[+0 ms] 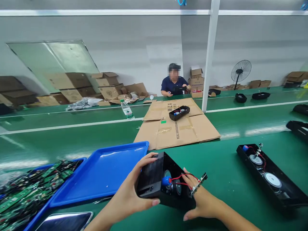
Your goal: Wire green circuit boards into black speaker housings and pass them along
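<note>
Single head-worn view, facing forward and down, close over green table (pixel 228 179), far wall beyond

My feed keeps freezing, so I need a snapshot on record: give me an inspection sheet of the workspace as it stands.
Surface: green conveyor bench, with flattened cardboard lying across it.
Job's things: black speaker housing, tilted, with its open side showing a speaker cone, a blue capacitor and a small circuit strip.
Clutter: empty blue tray; tray of green circuit boards; second open speaker housing; water bottle.
Hands: left hand grips the housing's closed end; right hand lies at its open end, fingers by the strip.
Cables: red wires run from capacitor to strip.
Surroundings: a seated co-worker, stacked cartons, a standing fan.
</note>
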A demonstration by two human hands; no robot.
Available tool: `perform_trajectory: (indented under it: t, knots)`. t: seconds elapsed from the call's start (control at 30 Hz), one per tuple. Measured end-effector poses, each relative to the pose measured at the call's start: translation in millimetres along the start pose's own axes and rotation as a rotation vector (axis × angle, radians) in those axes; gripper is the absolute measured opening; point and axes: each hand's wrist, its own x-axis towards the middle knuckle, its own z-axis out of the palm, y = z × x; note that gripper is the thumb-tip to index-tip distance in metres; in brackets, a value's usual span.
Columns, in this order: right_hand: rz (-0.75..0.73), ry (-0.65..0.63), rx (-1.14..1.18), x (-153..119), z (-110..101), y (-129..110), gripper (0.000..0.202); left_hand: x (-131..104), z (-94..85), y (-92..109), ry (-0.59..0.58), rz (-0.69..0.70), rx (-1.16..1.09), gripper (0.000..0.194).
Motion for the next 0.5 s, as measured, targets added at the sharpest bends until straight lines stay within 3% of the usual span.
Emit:
perform_trajectory:
  t: [0.23, 0.33, 0.5]
  knots:
    - [-0.158, 0.344, -0.082, 13.6, 33.0, 11.5, 0.116, 2.7, -1.3, 7.7, -0.041, 0.068, -0.076, 0.084]
    - [-0.208, 0.492, -0.160, 9.5, 26.9, 9.6, 0.117, 1.6, -9.5, -3.2, -0.065, 0.058, -0.137, 0.092]
    - [-0.170, 0.626, -0.382, -2.8, -3.4, -3.1, 0.091, -1.4, -7.6, -47.4, -0.182, -0.212, -0.339, 0.099]
